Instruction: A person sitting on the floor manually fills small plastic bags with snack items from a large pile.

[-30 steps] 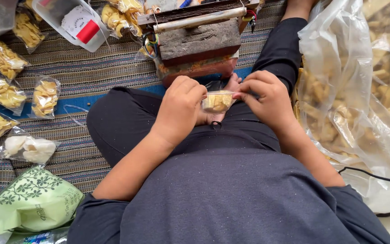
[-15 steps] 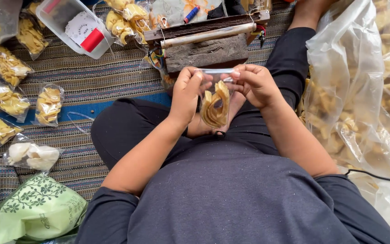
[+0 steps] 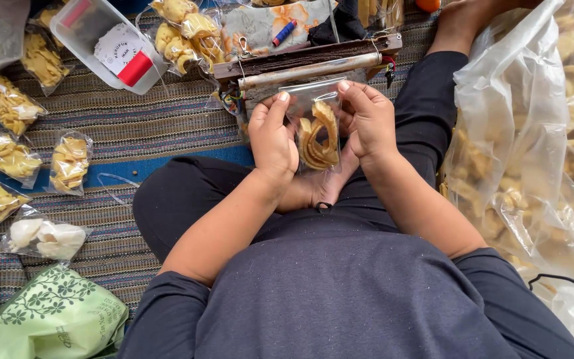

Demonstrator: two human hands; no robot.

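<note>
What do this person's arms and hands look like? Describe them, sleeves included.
Both arms are bare from above the elbow down. The left sleeve and right sleeve belong to a dark grey short-sleeved top, its fabric flecked with tiny pale specks. The left hand and right hand wear no gloves, and no rings, watch or bracelet show. The fingernails are short and unpainted.

A: What lay on the striped mat [image 3: 134, 119] at left?
B: Sealed small packets of yellow crackers [image 3: 69, 161], one packet of white pieces [image 3: 44, 238], a green printed bag [image 3: 54, 319].
A: Elsewhere?
B: A clear tub [image 3: 104, 40] holding a red spool [image 3: 134, 68]; at right, a large clear bag of crackers [image 3: 533, 146].
</note>
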